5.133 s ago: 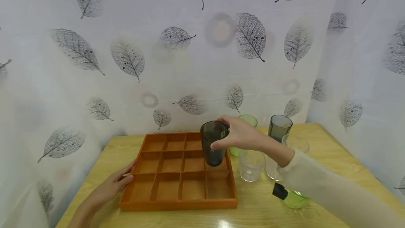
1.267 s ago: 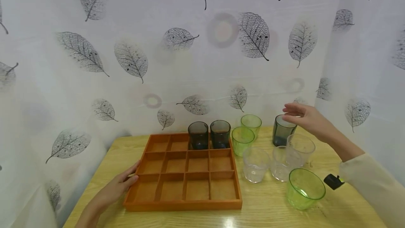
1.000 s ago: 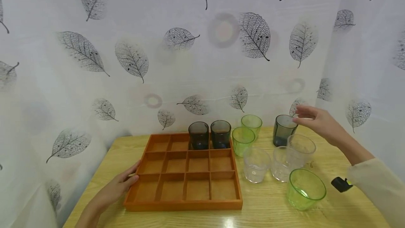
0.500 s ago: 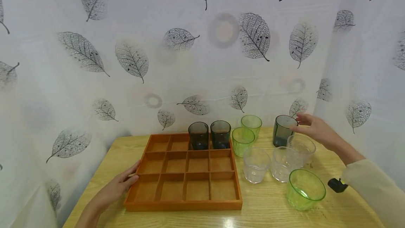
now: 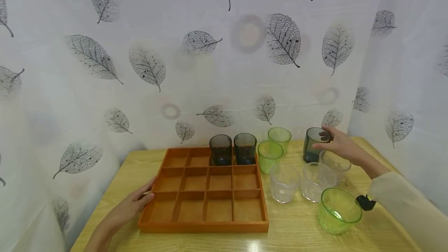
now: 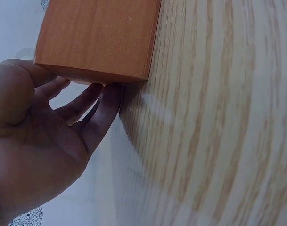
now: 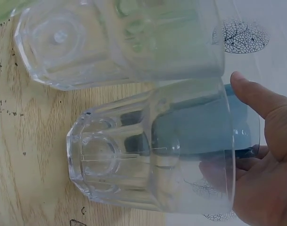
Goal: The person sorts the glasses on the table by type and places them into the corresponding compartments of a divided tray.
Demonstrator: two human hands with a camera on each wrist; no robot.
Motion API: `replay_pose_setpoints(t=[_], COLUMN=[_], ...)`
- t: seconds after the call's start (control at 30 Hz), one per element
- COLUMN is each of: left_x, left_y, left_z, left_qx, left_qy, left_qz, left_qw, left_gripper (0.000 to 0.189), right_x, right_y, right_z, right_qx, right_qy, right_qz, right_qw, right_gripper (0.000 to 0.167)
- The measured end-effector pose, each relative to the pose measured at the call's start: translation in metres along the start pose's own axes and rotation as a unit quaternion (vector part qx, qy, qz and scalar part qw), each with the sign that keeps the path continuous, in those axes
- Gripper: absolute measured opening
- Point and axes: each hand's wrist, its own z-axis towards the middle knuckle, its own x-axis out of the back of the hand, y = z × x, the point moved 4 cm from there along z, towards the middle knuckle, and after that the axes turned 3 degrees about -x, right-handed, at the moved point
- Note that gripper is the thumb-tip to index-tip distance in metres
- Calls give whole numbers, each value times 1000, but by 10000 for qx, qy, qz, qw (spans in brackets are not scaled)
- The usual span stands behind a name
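Observation:
An orange-brown wooden compartment tray (image 5: 203, 227) lies on the table. At its left side, my left hand (image 5: 127, 205) holds the edge, fingertips against the outer wall in the left wrist view. My right hand (image 5: 341, 147) grips a dark grey glass (image 5: 310, 149) near its rim at the back right, thumb on the near side and fingers round the far side. In the right wrist view a clear glass (image 7: 119, 155) stands in front and partly covers the grey one. Two more dark glasses (image 5: 220, 151) stand upright in the tray's back row, in the two right-hand compartments.
Right of the tray stand two green glasses (image 5: 270, 156), clear glasses (image 5: 284, 186), and a wider green glass (image 5: 338, 213) at the front. A leaf-patterned white curtain (image 5: 224, 69) hangs behind the table.
Earlier my right hand held a dark glass over the tray; that glass now stands in the back row. The hand has moved right and closed round another grey glass. My left hand stays put.

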Motion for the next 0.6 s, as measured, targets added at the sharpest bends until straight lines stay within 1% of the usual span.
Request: replay_pose_setpoints(t=[0.13, 0.23, 0.43, 0.6], left_x=[1, 1, 0, 0], left_y=[1, 0, 0, -1], left_z=[1, 1, 1, 1], left_qx=[-39, -39, -78, -39], left_qy=[16, 5, -102, -75], left_qz=[59, 75, 32, -91], left_qw=[10000, 10000, 9999, 9999], left_gripper=[70, 70, 70, 69], right_x=[0, 0, 2, 11], right_y=[-1, 1, 3, -1], right_z=[2, 3, 4, 4], right_qx=[71, 30, -92, -69], right_qy=[-7, 12, 169, 362], right_qz=[-17, -62, -176, -190], right_qw=[10000, 10000, 9997, 9991], right_gripper=[92, 92, 93, 93])
